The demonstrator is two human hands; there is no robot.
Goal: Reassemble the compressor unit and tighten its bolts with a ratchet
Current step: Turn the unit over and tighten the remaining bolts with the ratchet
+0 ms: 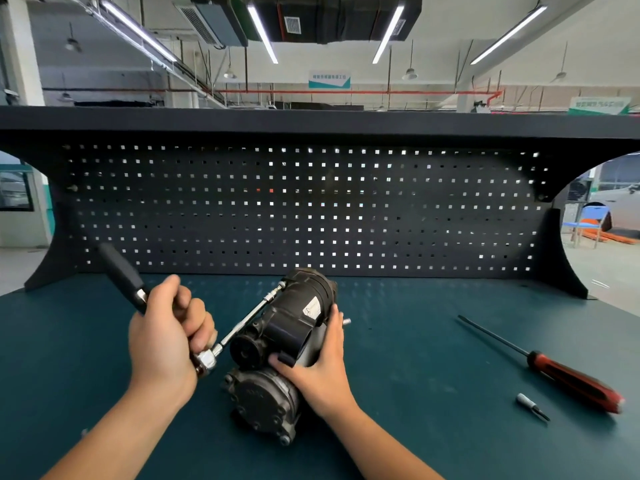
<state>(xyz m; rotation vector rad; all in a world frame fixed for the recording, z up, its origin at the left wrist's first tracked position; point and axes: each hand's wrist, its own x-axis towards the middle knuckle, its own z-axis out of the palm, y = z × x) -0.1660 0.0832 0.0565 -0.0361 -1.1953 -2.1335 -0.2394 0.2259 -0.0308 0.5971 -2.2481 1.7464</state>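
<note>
On the bench (pixel 415 358), clear of its edges: left grip (pixel 166 336) tight on ratchet (pixel 122 273), right grip (pixel 322 370) around compressor (pixel 287 323).

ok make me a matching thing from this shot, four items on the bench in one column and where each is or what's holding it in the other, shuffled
Things
1. ratchet
2. compressor unit
3. screwdriver
4. small bit

Places or states
A. lies untouched on the bench, far to the right, with a red and black handle
B. gripped in the left hand
C. short silver piece lying alone, just nearer the person than the red handle
D. held steady by the right hand

Pairs: 1-B, 2-D, 3-A, 4-C
</note>
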